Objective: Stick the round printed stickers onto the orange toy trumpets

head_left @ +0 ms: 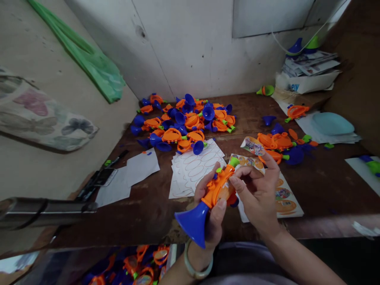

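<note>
An orange toy trumpet with a blue bell and a green mouthpiece is wrapped in my left hand, its bell pointing down and left. My right hand is at the trumpet's right side, thumb and a bent finger close together by its body. A printed oval sticker is held at the raised fingertips of that hand. Sticker sheets with orange ovals lie beneath and behind my right hand. Whether the thumb touches the trumpet is hard to tell.
Many toy trumpets are piled at the back. Sheets with oval outlines lie left of centre. Orange and blue parts and a light blue dish are at the right. More trumpets sit below the table edge.
</note>
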A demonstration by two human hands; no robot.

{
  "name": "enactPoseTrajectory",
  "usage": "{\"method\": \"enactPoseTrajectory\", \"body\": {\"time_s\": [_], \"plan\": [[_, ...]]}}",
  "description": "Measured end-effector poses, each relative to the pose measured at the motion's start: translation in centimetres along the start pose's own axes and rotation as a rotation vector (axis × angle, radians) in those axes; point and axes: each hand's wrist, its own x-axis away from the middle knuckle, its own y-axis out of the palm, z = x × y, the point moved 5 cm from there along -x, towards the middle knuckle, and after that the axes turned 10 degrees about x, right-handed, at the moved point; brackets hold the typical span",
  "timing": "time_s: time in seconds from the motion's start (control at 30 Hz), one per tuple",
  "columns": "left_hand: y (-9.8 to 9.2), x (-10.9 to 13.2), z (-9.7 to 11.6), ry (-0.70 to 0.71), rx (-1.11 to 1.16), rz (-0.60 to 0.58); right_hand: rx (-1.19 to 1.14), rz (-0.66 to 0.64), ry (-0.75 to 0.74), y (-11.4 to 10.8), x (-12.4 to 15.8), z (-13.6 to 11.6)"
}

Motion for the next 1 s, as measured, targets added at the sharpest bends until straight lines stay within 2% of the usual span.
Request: {"method": "enactPoseTrajectory", "body": {"time_s": [0.13, 0.27, 0.3, 0.4, 0.43, 0.47, 0.53, 0.6, 0.67, 0.7, 0.8, 0.87, 0.9, 1.0], "plan": [[0.1, -0.3, 0.3, -0.012, 0.027, 0.02, 0.097, -0.024, -0.058, -0.2, -0.4, 0.7], [0.4, -0.8, 1.1, -0.011, 0.129, 0.076, 0.295, 0.145, -0.143, -1.4, -1.1, 0.9], [0.6, -0.9, 1.2, -0.023, 0.165, 0.07, 0.281, 0.123, -0.13, -1.3, -1.1, 1.0], [1.0, -0.9, 0.8, -0.085, 0.226, 0.031, 0.068, -0.14, -0.003, 0.2, -1.1, 1.4], [0.9, -0.6, 0.5, -0.112, 0.224, 0.031, 0.003, -0.191, 0.015, 0.5, -1.1, 1.3], [0.7, -0.3, 0.0, -0.142, 0.21, 0.034, -0.027, -0.187, 0.005, 0.5, -1.2, 1.1], [0.3, 0.5, -0.8, -0.21, 0.144, 0.008, 0.029, -0.051, -0.116, -0.5, -1.8, 0.4], [-0.2, 1.3, -1.1, -0.246, 0.026, -0.033, 0.174, 0.075, -0.302, -1.5, -2.0, -0.7], [-0.5, 1.6, -0.5, -0.19, -0.087, -0.055, 0.276, 0.064, -0.412, -1.7, -1.5, -1.6], [-0.6, 1.6, 0.1, -0.142, -0.131, -0.067, 0.294, -0.022, -0.423, -1.4, -1.0, -1.9], [-0.8, 0.9, 1.3, -0.06, -0.205, -0.073, 0.233, -0.392, -0.354, 0.1, 0.9, -2.6], [-1.1, 0.4, 1.5, -0.103, -0.21, -0.032, 0.117, -0.527, -0.267, 0.6, 1.6, -3.2], [-1.2, 0.1, 1.5, -0.12, -0.181, -0.013, 0.052, -0.512, -0.208, 0.5, 1.5, -3.3], [-1.0, -0.3, 1.6, -0.133, -0.044, -0.04, -0.06, -0.325, -0.038, -0.2, 0.0, -3.1]]}}
